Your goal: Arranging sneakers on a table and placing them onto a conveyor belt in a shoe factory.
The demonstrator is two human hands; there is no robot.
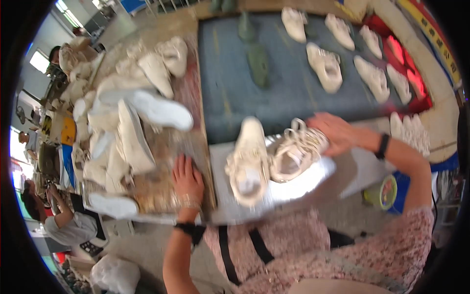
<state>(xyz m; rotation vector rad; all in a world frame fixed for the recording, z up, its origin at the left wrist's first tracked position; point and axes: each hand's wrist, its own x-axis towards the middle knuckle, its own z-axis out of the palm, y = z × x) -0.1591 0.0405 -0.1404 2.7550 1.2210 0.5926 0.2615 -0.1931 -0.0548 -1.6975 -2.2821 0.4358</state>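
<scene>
My right hand (335, 133) is closed round the toe end of a cream sneaker (295, 153) with loose laces, over the shiny metal ledge (318, 182). Its heel end points toward me. Just left of it stands a second cream shoe (248, 159), toe pointing away, touched by neither hand. My left hand (188, 182) lies palm down on the worn wooden board (159, 179), fingers stretched out, holding nothing. Beside that hand a heap of cream shoe uppers (129, 134) spreads over the board, with pale soles (161, 109) among them.
Beyond the ledge, a dark conveyor belt (235, 105) carries green shoe lasts (257, 64) and several cream shoes (325, 68). At right the belt meets a red-lit opening (418, 93). A person (68, 220) sits at far left. A blue bin (399, 193) stands below at right.
</scene>
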